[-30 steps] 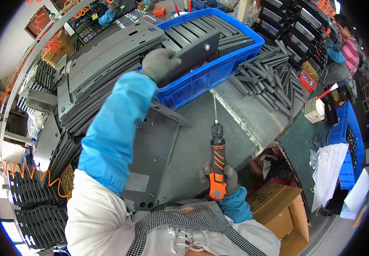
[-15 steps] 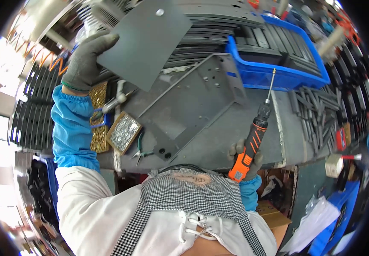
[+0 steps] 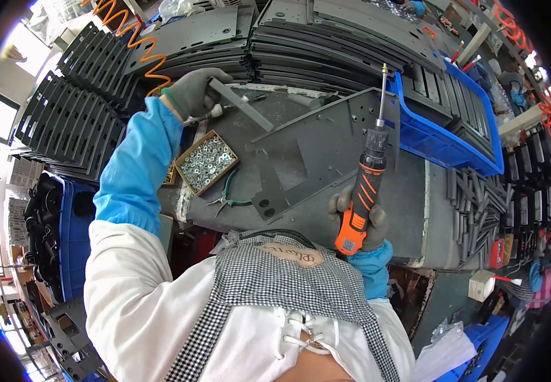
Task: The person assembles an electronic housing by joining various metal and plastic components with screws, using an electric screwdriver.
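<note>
My gloved left hand [image 3: 192, 90] grips one end of a flat grey metal plate [image 3: 243, 107], which is tilted so that it looks like a narrow strip. Below the plate's free end lies a large dark metal panel [image 3: 332, 140] with cut-outs, holes and small studs. My right hand [image 3: 375, 228], also gloved, is wrapped round the handle of an orange and black electric screwdriver [image 3: 369, 172]. Its long bit points up and away from me, over the panel's right end. Near my left forearm sit a small box of metal nuts [image 3: 208, 162] and green-handled pliers [image 3: 229, 196].
Stacked dark panels [image 3: 320, 54] line the back of the bench. A blue bin [image 3: 444, 151] with long grey parts stands at the right, a pile of grey bars [image 3: 469, 210] in front of it. An orange coiled hose [image 3: 150, 54] hangs at the left near more stacked parts [image 3: 71, 130].
My left hand has come down and to the right in the view, and the plate has turned from broad face to narrow. The screwdriver now stands more upright in my right hand.
</note>
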Motion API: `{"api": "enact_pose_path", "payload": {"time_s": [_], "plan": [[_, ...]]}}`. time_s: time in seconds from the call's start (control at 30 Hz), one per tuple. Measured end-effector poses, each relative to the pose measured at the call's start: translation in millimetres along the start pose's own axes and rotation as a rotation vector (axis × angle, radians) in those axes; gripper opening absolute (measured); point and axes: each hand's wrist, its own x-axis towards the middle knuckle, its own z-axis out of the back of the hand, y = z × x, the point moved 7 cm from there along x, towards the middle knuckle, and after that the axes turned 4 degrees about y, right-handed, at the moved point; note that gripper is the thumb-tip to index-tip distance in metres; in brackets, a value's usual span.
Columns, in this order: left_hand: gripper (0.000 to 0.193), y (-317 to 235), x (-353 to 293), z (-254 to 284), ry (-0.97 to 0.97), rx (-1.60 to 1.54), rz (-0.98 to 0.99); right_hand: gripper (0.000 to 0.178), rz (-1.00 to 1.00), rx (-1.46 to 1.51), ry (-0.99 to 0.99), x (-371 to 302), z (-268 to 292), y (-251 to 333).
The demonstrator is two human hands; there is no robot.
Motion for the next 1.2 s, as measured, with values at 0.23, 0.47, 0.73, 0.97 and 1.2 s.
{"api": "enact_pose_path", "payload": {"time_s": [0.23, 0.47, 0.73, 0.97, 1.2], "plan": [[0.027, 74.6, 54.7, -67.8, 0.026, -1.204, 0.593, 0.056, 0.032, -0.115, -0.083, 36.8, -0.4, 7.9], [0.037, 61.6, 85.3, -72.3, -0.163, -1.1, 0.664, 0.059, -0.01, -0.061, -0.187, 54.8, 21.1, -9.6], [0.053, -8.3, 82.1, -66.4, -0.237, -0.547, 0.394, 0.053, -0.115, -0.144, -0.216, 78.9, 19.5, -27.0], [0.031, -5.6, 90.4, -75.7, -0.479, -0.644, 0.18, 0.057, -0.034, -0.391, -0.17, 117.2, 27.3, -4.3], [0.029, -1.5, 41.5, -44.8, -0.554, -0.532, 0.317, 0.046, -0.186, -0.45, 0.0, 203.2, 31.9, 15.6]]}}
